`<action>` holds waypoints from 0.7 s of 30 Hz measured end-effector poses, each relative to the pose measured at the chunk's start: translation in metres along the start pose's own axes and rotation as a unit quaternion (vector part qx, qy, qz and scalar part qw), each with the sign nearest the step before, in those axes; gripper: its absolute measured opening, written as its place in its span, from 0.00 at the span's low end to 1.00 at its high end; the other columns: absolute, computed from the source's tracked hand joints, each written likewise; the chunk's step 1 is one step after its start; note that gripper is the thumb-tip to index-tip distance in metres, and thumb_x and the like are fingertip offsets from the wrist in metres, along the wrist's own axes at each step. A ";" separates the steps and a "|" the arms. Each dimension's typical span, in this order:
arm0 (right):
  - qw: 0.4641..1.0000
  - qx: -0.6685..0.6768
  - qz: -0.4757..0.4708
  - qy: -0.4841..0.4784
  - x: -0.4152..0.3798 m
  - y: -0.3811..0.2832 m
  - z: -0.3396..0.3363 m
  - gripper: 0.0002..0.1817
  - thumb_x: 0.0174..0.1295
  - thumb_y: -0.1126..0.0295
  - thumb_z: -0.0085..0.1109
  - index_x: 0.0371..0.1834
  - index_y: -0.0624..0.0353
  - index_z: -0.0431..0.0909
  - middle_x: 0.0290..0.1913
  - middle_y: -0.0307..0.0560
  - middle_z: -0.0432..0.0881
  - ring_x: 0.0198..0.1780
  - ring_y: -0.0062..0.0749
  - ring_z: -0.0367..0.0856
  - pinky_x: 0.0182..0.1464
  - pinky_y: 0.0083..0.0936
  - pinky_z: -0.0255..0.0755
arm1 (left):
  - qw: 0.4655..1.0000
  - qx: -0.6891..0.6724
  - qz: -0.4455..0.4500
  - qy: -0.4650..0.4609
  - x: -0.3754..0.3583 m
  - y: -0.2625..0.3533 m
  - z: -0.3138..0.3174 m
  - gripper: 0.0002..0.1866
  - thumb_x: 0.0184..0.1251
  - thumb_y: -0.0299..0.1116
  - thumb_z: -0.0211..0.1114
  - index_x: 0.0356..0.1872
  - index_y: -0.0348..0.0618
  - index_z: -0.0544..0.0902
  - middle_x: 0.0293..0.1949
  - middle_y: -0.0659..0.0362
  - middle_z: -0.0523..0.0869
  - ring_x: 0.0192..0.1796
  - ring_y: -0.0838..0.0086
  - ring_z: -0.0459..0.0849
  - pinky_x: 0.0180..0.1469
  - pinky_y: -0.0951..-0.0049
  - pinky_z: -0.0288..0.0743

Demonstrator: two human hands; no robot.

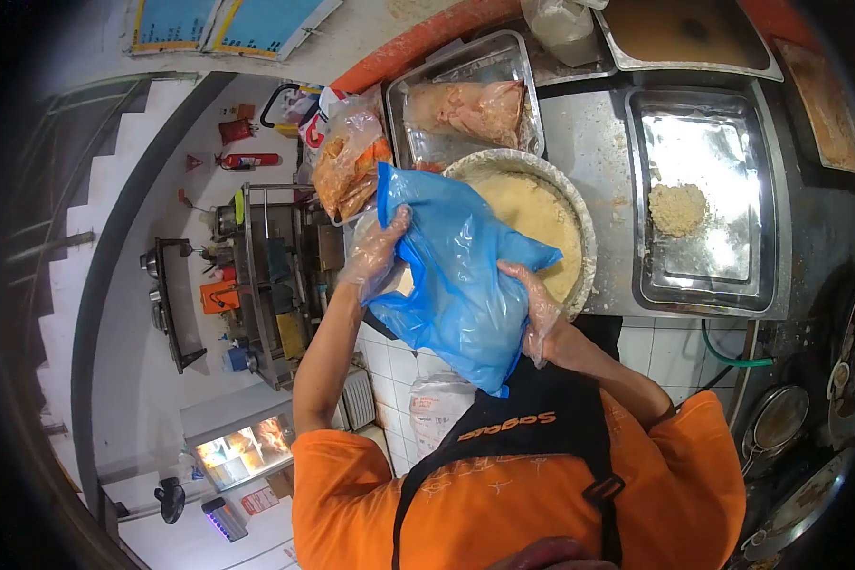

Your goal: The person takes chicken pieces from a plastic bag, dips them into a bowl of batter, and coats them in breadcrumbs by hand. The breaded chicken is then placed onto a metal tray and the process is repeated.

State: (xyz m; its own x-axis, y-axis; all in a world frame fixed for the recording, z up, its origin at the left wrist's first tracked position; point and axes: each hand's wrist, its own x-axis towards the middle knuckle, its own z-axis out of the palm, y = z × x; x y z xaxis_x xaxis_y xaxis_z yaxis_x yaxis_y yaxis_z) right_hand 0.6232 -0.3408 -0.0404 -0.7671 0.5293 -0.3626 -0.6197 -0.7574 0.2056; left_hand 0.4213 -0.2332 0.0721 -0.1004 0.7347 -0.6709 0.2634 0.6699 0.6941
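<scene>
A blue plastic bag (456,256) is stretched between my two hands, in front of my chest. My left hand (378,255), in a clear plastic glove, grips its left edge. On the other side my right hand (536,309), also gloved, has its fingers closed on the bag near a pointed corner. What the bag contains, if anything, I cannot make out. Behind and partly under it stands a round basin (587,228) of pale yellow crumbs or flour (532,211). The bag hides the basin's near left part.
Right of the basin, a metal tray (651,256) holds a crumb-coated piece (677,210). Another tray (399,104) at the back carries bagged, pale pink meat (475,109). A clear bag of orange pieces (347,171) sits left of it. A green hose (731,359) hangs at the right.
</scene>
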 end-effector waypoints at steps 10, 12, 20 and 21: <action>1.000 -0.027 -0.017 0.001 0.003 0.002 0.012 0.34 0.61 0.60 0.64 0.69 0.60 0.66 0.58 0.55 0.80 0.58 0.45 0.82 0.64 0.48 0.75 | 0.992 -0.014 -0.039 -0.120 -0.030 -0.042 -0.054 0.37 0.74 0.43 0.62 0.75 0.30 0.59 0.70 0.44 0.70 0.71 0.58 0.71 0.73 0.58 0.65; 1.000 -0.011 -0.028 -0.003 0.006 0.004 0.014 0.34 0.61 0.61 0.63 0.69 0.61 0.65 0.58 0.55 0.79 0.58 0.46 0.82 0.65 0.49 0.75 | 0.986 0.067 -0.029 -0.150 -0.029 -0.046 -0.066 0.39 0.71 0.40 0.64 0.76 0.30 0.58 0.73 0.45 0.67 0.73 0.59 0.69 0.75 0.59 0.62; 0.999 -0.007 0.020 0.044 -0.001 0.004 0.027 0.35 0.62 0.58 0.58 0.70 0.61 0.63 0.61 0.56 0.77 0.60 0.48 0.80 0.66 0.51 0.72 | 0.959 0.236 -0.023 -0.157 -0.070 0.010 -0.044 0.35 0.64 0.25 0.67 0.74 0.39 0.67 0.70 0.56 0.74 0.71 0.69 0.71 0.74 0.72 0.59; 0.999 -0.010 0.023 0.044 -0.002 0.003 0.028 0.35 0.62 0.58 0.58 0.70 0.61 0.63 0.61 0.56 0.77 0.60 0.48 0.80 0.66 0.51 0.72 | 0.968 0.217 -0.033 -0.126 -0.075 0.022 -0.041 0.36 0.66 0.28 0.67 0.75 0.40 0.64 0.69 0.55 0.75 0.67 0.69 0.75 0.72 0.69 0.66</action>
State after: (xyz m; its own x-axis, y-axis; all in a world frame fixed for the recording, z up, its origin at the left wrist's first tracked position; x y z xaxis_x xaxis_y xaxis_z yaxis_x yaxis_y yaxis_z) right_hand 0.6187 -0.3333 -0.0140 -0.7761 0.4593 -0.4321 -0.5809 -0.7874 0.2064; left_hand 0.3956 -0.2697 0.1485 0.0917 0.6053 -0.7907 0.6472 0.5672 0.5093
